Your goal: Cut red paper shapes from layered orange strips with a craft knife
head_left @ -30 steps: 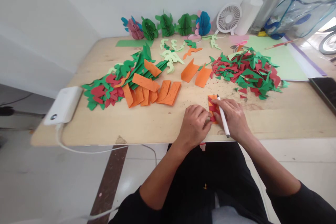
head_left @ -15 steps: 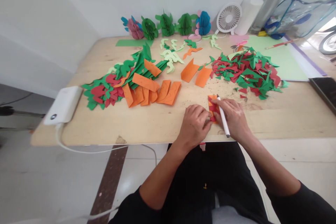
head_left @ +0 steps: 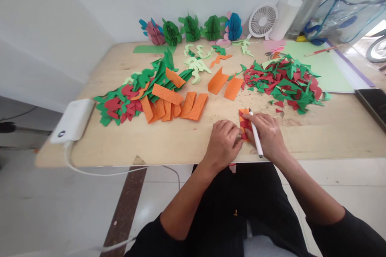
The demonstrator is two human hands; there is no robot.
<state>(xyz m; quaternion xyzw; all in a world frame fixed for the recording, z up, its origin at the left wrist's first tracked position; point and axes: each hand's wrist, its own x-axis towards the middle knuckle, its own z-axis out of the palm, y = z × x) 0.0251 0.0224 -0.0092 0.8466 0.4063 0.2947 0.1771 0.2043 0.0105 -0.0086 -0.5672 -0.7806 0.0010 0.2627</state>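
Observation:
Close to the table's front edge lies a small orange paper strip (head_left: pixel 243 112), with a red paper cut-out (head_left: pixel 246 123) on top of it. My right hand (head_left: pixel 267 134) has a white marker pen (head_left: pixel 256 138) tucked in its fingers, dark tip end pointing away from me. Fingers of that hand also press on the red cut-out. My left hand (head_left: pixel 224 142) rests on the table with its fingers curled, and its thumb and fingertips touch the lower left side of the papers. Parts of both papers are hidden under the fingers.
Folded orange strips (head_left: pixel 193 106) and green and red cut-outs (head_left: pixel 129 96) lie to the left. Red and green scraps (head_left: pixel 289 82) are heaped at right. A power bank (head_left: pixel 74 120), a phone (head_left: pixel 372 102), a fan (head_left: pixel 263 21) and honeycomb paper figures (head_left: pixel 190 28) stand around.
Almost nothing differs. The lower end of the marker pen has shifted very slightly left, while both hands stay on the papers.

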